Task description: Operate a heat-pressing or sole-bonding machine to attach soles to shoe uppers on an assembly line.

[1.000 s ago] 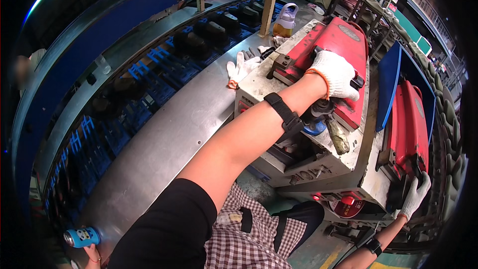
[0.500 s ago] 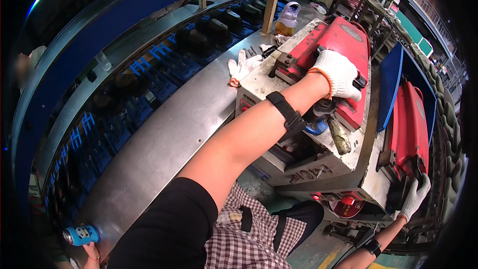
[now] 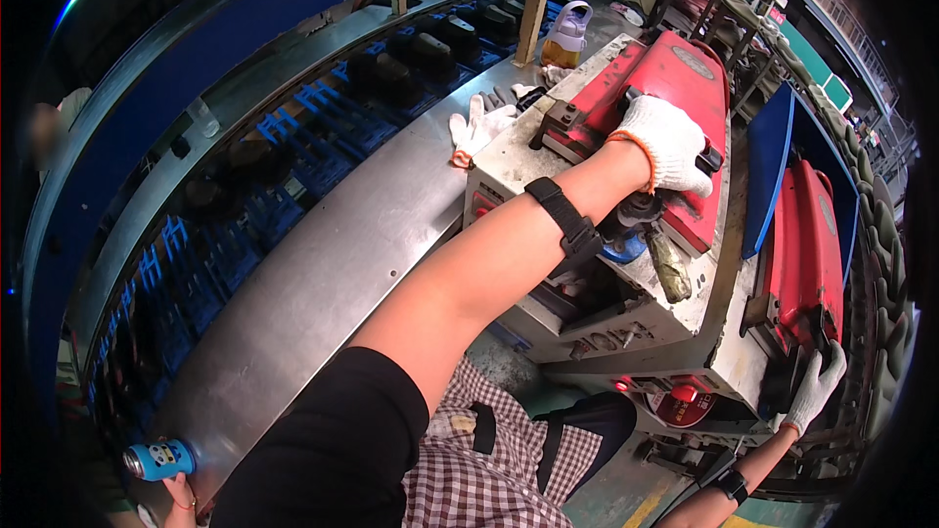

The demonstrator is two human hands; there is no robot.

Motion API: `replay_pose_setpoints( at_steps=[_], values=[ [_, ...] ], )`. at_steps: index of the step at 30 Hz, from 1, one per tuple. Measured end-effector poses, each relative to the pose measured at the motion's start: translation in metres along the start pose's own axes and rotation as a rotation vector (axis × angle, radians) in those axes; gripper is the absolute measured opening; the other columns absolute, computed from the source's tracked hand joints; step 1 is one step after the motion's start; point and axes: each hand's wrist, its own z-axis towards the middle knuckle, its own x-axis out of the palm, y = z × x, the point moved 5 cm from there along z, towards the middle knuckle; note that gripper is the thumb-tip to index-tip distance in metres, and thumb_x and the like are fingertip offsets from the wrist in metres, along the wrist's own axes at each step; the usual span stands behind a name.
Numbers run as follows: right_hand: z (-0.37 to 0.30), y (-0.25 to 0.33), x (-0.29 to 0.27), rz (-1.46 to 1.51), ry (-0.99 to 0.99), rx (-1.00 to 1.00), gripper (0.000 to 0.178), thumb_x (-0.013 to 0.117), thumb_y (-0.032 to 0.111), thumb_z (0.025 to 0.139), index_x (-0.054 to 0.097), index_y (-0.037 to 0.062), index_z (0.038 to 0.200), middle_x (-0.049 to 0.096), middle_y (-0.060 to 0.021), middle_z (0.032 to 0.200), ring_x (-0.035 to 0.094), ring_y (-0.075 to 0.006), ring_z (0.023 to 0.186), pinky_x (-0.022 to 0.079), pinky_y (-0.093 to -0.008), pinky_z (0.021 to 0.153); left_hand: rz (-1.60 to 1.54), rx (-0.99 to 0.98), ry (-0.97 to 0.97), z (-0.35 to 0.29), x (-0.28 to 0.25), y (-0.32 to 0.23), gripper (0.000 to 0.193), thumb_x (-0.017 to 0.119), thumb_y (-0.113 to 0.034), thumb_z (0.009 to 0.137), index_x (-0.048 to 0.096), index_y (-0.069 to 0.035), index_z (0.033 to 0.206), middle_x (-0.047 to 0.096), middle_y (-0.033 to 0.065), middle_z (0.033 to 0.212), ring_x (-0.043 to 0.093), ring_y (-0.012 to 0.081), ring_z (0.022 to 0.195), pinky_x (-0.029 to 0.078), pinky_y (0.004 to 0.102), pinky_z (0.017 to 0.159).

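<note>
Along the nine o'clock side, a broad steel bench (image 3: 303, 264) sweeps past us. At two o'clock we face a scuffed, pale cabinet (image 3: 514, 161) carrying a red cover (image 3: 675, 54); towards three o'clock, a second red cover (image 3: 807, 254) sits on the neighbouring cabinet (image 3: 729, 357), beside a blue panel (image 3: 768, 176). At two o'clock our gloved left hand (image 3: 665, 144) is wrapped over the black handle (image 3: 713, 159) of the first cover, fingers closed on it, with the handle's ends showing on either side. At four o'clock our gloved right hand (image 3: 818, 389) touches the black fitting (image 3: 816, 325) at the near end of the second cover; its fingers are partly bent, but we cannot tell whether they grip. A loose white glove (image 3: 477, 129) lies on the bench towards twelve o'clock. At one o'clock we see a clear bottle (image 3: 564, 39) with a pale lilac top (image 3: 573, 16) and amber liquid (image 3: 558, 56) in its lower part. At eight o'clock another person (image 3: 178, 492) holds a blue can-shaped container (image 3: 162, 460), and at ten o'clock stands a small clear cup (image 3: 203, 121); we cannot make out what either contains.
</note>
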Motion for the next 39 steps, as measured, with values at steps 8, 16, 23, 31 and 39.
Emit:
replay_pose_setpoints(
  at_steps=[8,16,23,31,39],
  values=[
    [0.001,0.001,0.0,-0.01,-0.006,-0.009,0.039,0.061,0.013,0.1,0.057,-0.0001,0.136,0.057,-0.0169,0.136,0.054,-0.0316,0.13,0.039,-0.0412,0.113,0.014,-0.003,-0.009,0.001,0.0,0.0,0.057,0.066,-0.064,0.074,0.081,-0.012,0.091,0.077,0.0148,0.091,0.075,0.0324,0.085,0.057,0.0449,0.077],
    [0.001,-0.001,0.0,-0.007,-0.004,-0.002,0.039,0.061,0.014,0.101,0.057,0.0002,0.137,0.056,-0.0169,0.136,0.054,-0.0314,0.131,0.039,-0.0409,0.114,0.016,0.007,-0.008,0.001,0.001,0.0,0.056,0.065,-0.065,0.076,0.081,-0.013,0.091,0.077,0.0138,0.092,0.075,0.0321,0.086,0.057,0.0453,0.077],
    [0.002,0.004,-0.003,-0.019,-0.001,-0.005,0.039,0.062,0.014,0.101,0.057,-0.0005,0.137,0.057,-0.0168,0.136,0.054,-0.0315,0.131,0.039,-0.0406,0.114,0.026,-0.007,0.017,0.0,0.0,0.0,0.057,0.065,-0.064,0.075,0.081,-0.013,0.094,0.077,0.014,0.093,0.075,0.0321,0.087,0.057,0.045,0.077],
    [0.0,0.001,0.001,-0.008,-0.005,0.004,0.038,0.061,0.014,0.101,0.057,-0.0008,0.136,0.057,-0.0166,0.136,0.054,-0.0314,0.13,0.039,-0.0408,0.113,0.024,-0.009,0.018,-0.001,0.001,0.001,0.058,0.065,-0.065,0.076,0.081,-0.013,0.095,0.077,0.0139,0.094,0.075,0.0316,0.088,0.057,0.0442,0.078],
    [0.003,0.001,0.0,-0.014,-0.022,0.008,0.042,0.062,0.015,0.102,0.056,0.0001,0.14,0.057,-0.0164,0.14,0.053,-0.0301,0.132,0.038,-0.0399,0.115,0.032,0.05,-0.022,0.004,-0.004,0.004,0.057,0.063,-0.067,0.079,0.081,-0.014,0.091,0.077,0.0138,0.089,0.075,0.0314,0.085,0.058,0.0434,0.077]
  ],
)
